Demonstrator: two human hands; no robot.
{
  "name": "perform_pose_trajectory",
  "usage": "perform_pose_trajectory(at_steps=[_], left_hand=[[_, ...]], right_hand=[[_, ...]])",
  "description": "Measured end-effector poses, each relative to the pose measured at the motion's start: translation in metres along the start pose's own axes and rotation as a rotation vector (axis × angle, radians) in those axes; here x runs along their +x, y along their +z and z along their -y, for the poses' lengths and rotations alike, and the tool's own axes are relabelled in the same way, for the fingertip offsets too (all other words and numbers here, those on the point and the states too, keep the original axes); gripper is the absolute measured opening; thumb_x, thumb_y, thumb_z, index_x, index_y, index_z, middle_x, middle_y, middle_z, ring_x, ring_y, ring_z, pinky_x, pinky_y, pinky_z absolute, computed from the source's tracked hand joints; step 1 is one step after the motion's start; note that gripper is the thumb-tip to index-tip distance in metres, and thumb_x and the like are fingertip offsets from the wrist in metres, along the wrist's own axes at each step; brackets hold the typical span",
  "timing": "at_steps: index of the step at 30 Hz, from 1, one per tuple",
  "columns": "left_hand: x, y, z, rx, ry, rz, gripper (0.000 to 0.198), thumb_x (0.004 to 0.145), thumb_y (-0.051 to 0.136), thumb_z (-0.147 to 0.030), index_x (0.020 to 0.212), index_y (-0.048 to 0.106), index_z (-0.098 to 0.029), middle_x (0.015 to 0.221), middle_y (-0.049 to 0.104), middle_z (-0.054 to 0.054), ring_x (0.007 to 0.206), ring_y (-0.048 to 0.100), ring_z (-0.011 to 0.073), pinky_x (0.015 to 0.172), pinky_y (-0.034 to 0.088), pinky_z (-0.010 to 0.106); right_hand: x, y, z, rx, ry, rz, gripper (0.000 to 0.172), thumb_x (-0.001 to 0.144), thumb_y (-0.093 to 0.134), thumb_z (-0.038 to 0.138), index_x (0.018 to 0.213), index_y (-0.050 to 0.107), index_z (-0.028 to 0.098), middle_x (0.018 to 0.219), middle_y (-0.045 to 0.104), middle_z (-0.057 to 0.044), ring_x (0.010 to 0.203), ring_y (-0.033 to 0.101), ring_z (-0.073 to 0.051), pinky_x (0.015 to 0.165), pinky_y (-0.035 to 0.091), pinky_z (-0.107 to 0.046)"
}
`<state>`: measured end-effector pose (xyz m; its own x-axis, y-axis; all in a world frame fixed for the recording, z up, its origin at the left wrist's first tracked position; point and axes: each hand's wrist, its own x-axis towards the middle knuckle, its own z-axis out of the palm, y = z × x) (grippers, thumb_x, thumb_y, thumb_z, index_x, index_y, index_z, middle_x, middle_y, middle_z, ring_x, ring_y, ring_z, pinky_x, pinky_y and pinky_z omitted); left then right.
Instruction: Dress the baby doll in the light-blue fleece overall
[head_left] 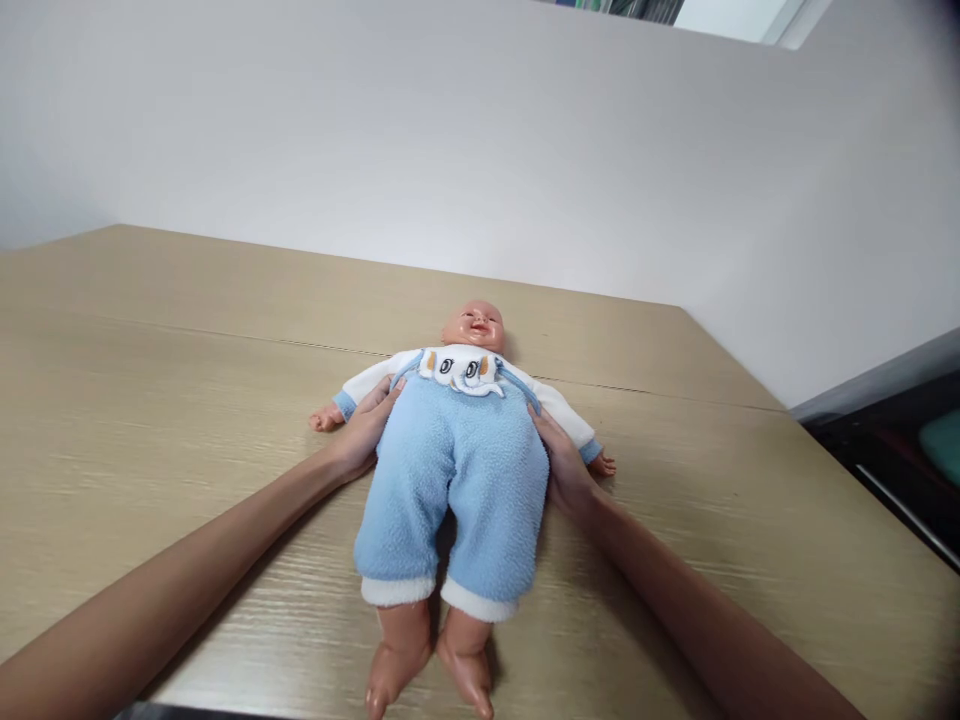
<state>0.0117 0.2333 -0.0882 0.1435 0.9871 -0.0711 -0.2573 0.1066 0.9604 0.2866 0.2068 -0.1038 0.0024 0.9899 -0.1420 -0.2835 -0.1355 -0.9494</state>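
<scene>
A baby doll [454, 470] lies on its back on the wooden table, its head away from me and its bare feet near the front edge. It wears a fuzzy blue overall with white leg cuffs, over a white top with blue sleeve cuffs; the bib has stitched eyes. Its arms are spread to both sides. My left hand [367, 425] grips the doll's side at the left, the thumb on the blue cloth. On the opposite side, my right hand [562, 460] holds the doll at the waist. Some fingers of both hands are hidden beside or under the body.
The light wooden table [187, 400] has a seam running across it behind the doll's shoulders. A pale wall [375, 140] rises at the table's far edge. At the right stands a dark object [885, 450] with a greenish item on it, beside the table. An opening shows at the top right.
</scene>
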Motion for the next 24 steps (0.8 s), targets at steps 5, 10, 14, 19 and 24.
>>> perform_pose_trajectory(at_steps=[5, 10, 14, 19, 24], left_hand=[[0.006, -0.015, -0.009, 0.139, 0.054, 0.163, 0.053, 0.087, 0.083, -0.064, 0.117, 0.077, -0.021, 0.105, 0.078, 0.006, 0.098, 0.068, 0.0249, 0.083, 0.051, 0.031], [0.01, -0.028, -0.011, 0.196, 0.098, 0.185, 0.042, 0.091, 0.079, -0.061, 0.107, 0.077, -0.022, 0.104, 0.074, 0.004, 0.1, 0.064, 0.0243, 0.088, 0.048, 0.03], [0.006, -0.024, -0.014, 0.308, 0.215, 0.092, 0.045, 0.095, 0.073, -0.065, 0.095, 0.069, -0.021, 0.093, 0.064, 0.0, 0.089, 0.056, 0.0197, 0.084, 0.045, 0.029], [0.006, -0.016, -0.017, 0.357, 0.384, -0.113, 0.047, 0.097, 0.068, -0.068, 0.095, 0.066, -0.021, 0.095, 0.065, 0.003, 0.095, 0.058, 0.0221, 0.089, 0.046, 0.031], [0.011, -0.017, -0.012, 0.352, 0.445, -0.136, 0.045, 0.097, 0.07, -0.066, 0.099, 0.065, -0.021, 0.093, 0.064, 0.003, 0.09, 0.057, 0.0208, 0.085, 0.047, 0.032]], right_hand=[[0.003, -0.006, 0.001, -0.083, -0.105, 0.054, 0.033, 0.094, 0.075, 0.055, 0.117, 0.075, 0.032, 0.125, 0.077, 0.0, 0.12, 0.067, -0.026, 0.113, 0.048, -0.04], [-0.002, -0.011, 0.012, -0.443, -0.32, 0.009, 0.028, 0.098, 0.069, 0.051, 0.087, 0.062, 0.026, 0.081, 0.057, 0.003, 0.081, 0.052, -0.021, 0.079, 0.045, -0.031], [-0.002, -0.011, 0.025, -0.468, -0.298, 0.014, 0.026, 0.096, 0.066, 0.045, 0.083, 0.057, 0.026, 0.077, 0.048, 0.003, 0.076, 0.045, -0.019, 0.072, 0.04, -0.03], [0.017, -0.02, 0.063, -0.424, -0.112, 0.194, 0.029, 0.09, 0.075, 0.053, 0.087, 0.066, 0.025, 0.079, 0.059, 0.002, 0.077, 0.052, -0.02, 0.071, 0.046, -0.03], [0.042, -0.017, 0.091, -0.634, -0.101, 0.267, 0.035, 0.09, 0.079, 0.059, 0.09, 0.071, 0.024, 0.077, 0.066, 0.003, 0.072, 0.054, -0.018, 0.068, 0.043, -0.028]])
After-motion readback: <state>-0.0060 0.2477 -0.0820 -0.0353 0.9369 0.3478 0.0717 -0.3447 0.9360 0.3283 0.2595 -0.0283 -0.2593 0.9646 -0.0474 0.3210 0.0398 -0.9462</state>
